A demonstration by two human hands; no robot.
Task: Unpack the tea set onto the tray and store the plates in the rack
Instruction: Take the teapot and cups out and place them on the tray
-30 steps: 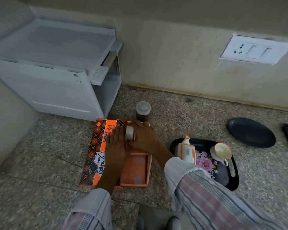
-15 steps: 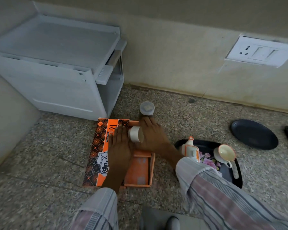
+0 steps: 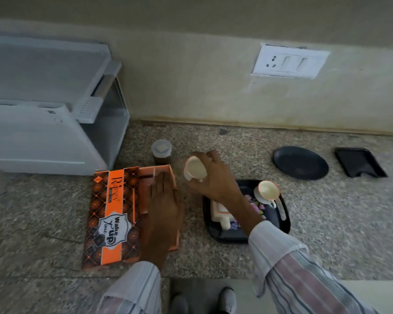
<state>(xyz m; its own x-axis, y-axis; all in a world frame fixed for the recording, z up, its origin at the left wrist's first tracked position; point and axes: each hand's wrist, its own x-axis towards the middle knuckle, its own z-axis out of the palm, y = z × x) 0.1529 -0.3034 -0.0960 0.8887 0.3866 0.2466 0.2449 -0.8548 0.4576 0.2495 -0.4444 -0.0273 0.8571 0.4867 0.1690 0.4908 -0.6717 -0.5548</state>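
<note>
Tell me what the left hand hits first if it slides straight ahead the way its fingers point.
The left hand lies flat on the open orange box, fingers pointing away toward the wall. Going straight on, it would likely meet the box's far rim, then the lidded brown jar; depth is uncertain.

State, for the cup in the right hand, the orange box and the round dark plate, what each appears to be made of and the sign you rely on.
Cup held by the right hand: probably glazed ceramic; smooth cream surface, though motion blur leaves it open.
Orange box: printed cardboard; flat panels with thin, folded inner walls.
Dark plate: matte black, ceramic or plastic; cannot tell which.
</note>
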